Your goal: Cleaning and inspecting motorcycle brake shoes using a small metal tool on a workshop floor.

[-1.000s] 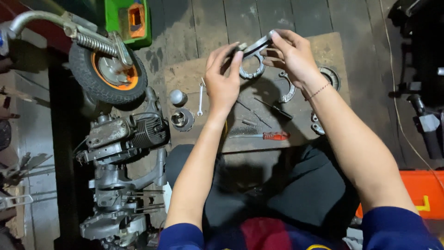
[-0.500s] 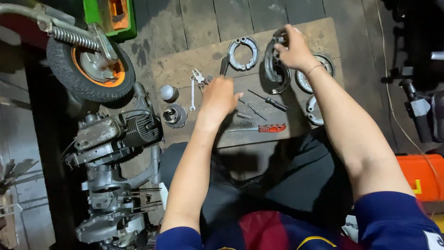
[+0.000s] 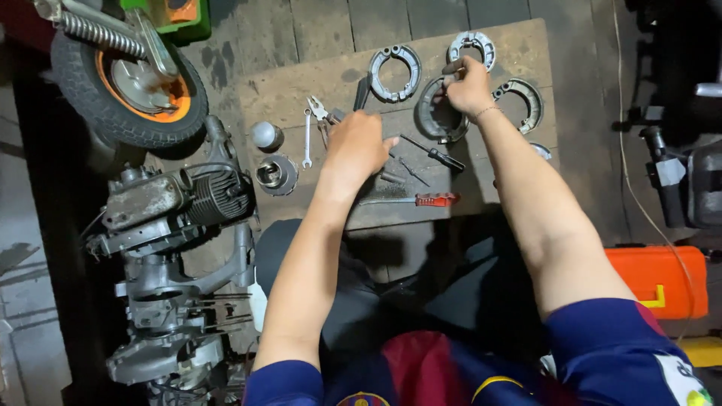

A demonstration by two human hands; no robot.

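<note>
My right hand (image 3: 468,84) grips the top of a grey brake shoe ring (image 3: 430,119) that rests on the wooden board (image 3: 301,90). My left hand (image 3: 353,146) hovers low over the board with fingers loosely spread, holding nothing, just right of the pliers (image 3: 320,111) and a small spanner (image 3: 306,139). A black screwdriver (image 3: 436,156) and a red-handled screwdriver (image 3: 421,200) lie between my forearms. More brake shoes lie at the back: one (image 3: 394,72) left, one (image 3: 472,45) above my right hand, one (image 3: 520,101) to its right.
A small wheel with an orange rim (image 3: 131,86) stands at the top left. An engine block (image 3: 169,203) and casing (image 3: 162,331) lie on the left floor. A piston (image 3: 276,174) and a round knob (image 3: 265,135) sit beside the board. An orange case (image 3: 658,280) is at right.
Both hands held a brake shoe up before the camera; the right hand has lowered it onto the board and still grips it. The left hand let go and dropped toward the tools.
</note>
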